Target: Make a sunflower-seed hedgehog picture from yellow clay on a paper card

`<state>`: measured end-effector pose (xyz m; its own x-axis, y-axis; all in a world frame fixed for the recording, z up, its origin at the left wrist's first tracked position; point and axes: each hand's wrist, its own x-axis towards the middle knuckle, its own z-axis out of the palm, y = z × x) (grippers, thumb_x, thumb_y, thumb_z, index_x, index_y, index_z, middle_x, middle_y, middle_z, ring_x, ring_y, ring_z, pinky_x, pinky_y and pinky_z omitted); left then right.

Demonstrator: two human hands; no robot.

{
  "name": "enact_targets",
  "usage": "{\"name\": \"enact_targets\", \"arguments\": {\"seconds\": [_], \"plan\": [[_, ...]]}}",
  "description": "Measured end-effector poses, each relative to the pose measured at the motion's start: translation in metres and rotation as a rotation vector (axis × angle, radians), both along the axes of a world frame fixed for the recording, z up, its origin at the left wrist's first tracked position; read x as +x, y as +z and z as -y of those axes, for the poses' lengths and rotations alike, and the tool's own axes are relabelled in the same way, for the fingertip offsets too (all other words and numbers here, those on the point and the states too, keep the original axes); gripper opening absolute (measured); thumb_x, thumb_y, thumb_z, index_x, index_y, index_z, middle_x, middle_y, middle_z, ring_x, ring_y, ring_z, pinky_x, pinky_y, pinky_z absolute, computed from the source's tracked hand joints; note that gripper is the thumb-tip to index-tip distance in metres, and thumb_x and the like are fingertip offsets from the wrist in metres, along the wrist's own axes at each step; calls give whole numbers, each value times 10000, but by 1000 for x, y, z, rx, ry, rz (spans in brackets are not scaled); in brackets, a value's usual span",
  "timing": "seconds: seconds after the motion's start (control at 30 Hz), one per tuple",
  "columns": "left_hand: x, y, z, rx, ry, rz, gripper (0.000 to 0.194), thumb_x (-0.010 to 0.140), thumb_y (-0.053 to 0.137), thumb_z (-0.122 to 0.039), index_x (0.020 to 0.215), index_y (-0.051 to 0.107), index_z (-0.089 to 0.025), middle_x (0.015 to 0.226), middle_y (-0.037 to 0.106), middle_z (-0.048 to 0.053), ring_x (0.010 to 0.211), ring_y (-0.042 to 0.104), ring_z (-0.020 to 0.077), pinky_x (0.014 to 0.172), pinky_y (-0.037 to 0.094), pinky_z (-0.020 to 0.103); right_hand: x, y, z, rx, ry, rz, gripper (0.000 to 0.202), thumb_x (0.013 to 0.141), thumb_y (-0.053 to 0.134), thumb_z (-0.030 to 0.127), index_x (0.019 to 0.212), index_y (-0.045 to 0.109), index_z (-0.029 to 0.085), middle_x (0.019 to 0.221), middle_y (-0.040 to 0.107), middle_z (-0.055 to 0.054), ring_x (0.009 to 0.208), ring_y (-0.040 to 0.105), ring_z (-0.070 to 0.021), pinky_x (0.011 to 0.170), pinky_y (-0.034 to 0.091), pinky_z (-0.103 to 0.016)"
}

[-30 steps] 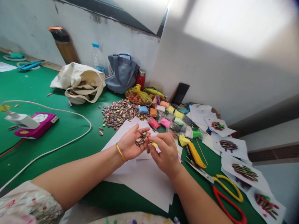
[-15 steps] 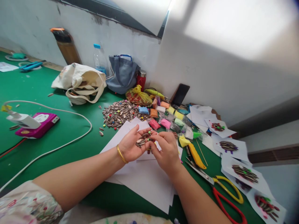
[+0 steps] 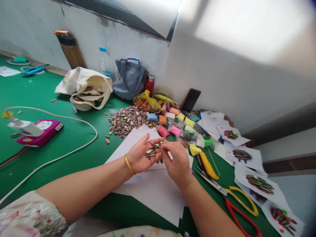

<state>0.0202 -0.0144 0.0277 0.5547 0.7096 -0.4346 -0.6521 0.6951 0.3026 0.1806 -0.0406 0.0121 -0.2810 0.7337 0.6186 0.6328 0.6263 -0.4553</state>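
My left hand (image 3: 140, 154) is palm up with its fingers slightly curled, cradling a small heap of striped sunflower seeds (image 3: 150, 152). A few tiny green balls (image 3: 161, 143) lie among those seeds. Thumb and fingers of my right hand (image 3: 176, 159) are pinched together at the left fingertips, on what looks like a sunflower seed; the fingers partly cover it. Both hands are above white paper sheets (image 3: 158, 191). Under the fingers, a small brown and yellow patch on the paper is mostly hidden.
A seed pile (image 3: 128, 121) with coloured balls lies beyond the hands, beside coloured clay packets (image 3: 175, 131). Scissors (image 3: 225, 191) and a yellow cutter (image 3: 208, 165) lie right, near paper cards with seed pictures (image 3: 259, 183). A white cable (image 3: 74, 149) crosses the left side.
My right fingertips have shifted slightly at the left fingers, still pinched. The seeds and green balls in my left palm have moved a little.
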Motion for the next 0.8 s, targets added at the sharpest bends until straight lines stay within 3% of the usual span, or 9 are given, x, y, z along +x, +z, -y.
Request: {"name": "enact_targets", "arguments": {"seconds": [0.33, 0.67, 0.8], "plan": [[-2, -2, 0, 3, -8, 0, 538, 970, 314, -518, 1125, 607, -94, 925, 661, 124, 771, 641, 163, 735, 545, 288, 6, 1, -2, 24, -16, 41, 203, 907, 549, 197, 1082, 637, 251, 1017, 687, -59, 939, 608, -222, 853, 460, -414], [2, 0, 5, 47, -130, 68, 642, 965, 246, -563, 1114, 640, -79, 835, 647, 104, 710, 602, 157, 731, 503, 279, 0, 7, -3, 53, -9, 280, 158, 926, 569, 258, 934, 724, 292, 813, 654, -34, 825, 537, -200, 771, 378, -379], [1, -4, 4, 81, -182, 115, 642, 964, 256, -560, 1101, 646, -70, 850, 656, 122, 735, 616, 164, 738, 499, 276, 0, 7, -2, 34, 8, 309, 145, 911, 573, 226, 869, 704, 274, 848, 671, -31, 841, 538, -205, 793, 377, -386]]}}
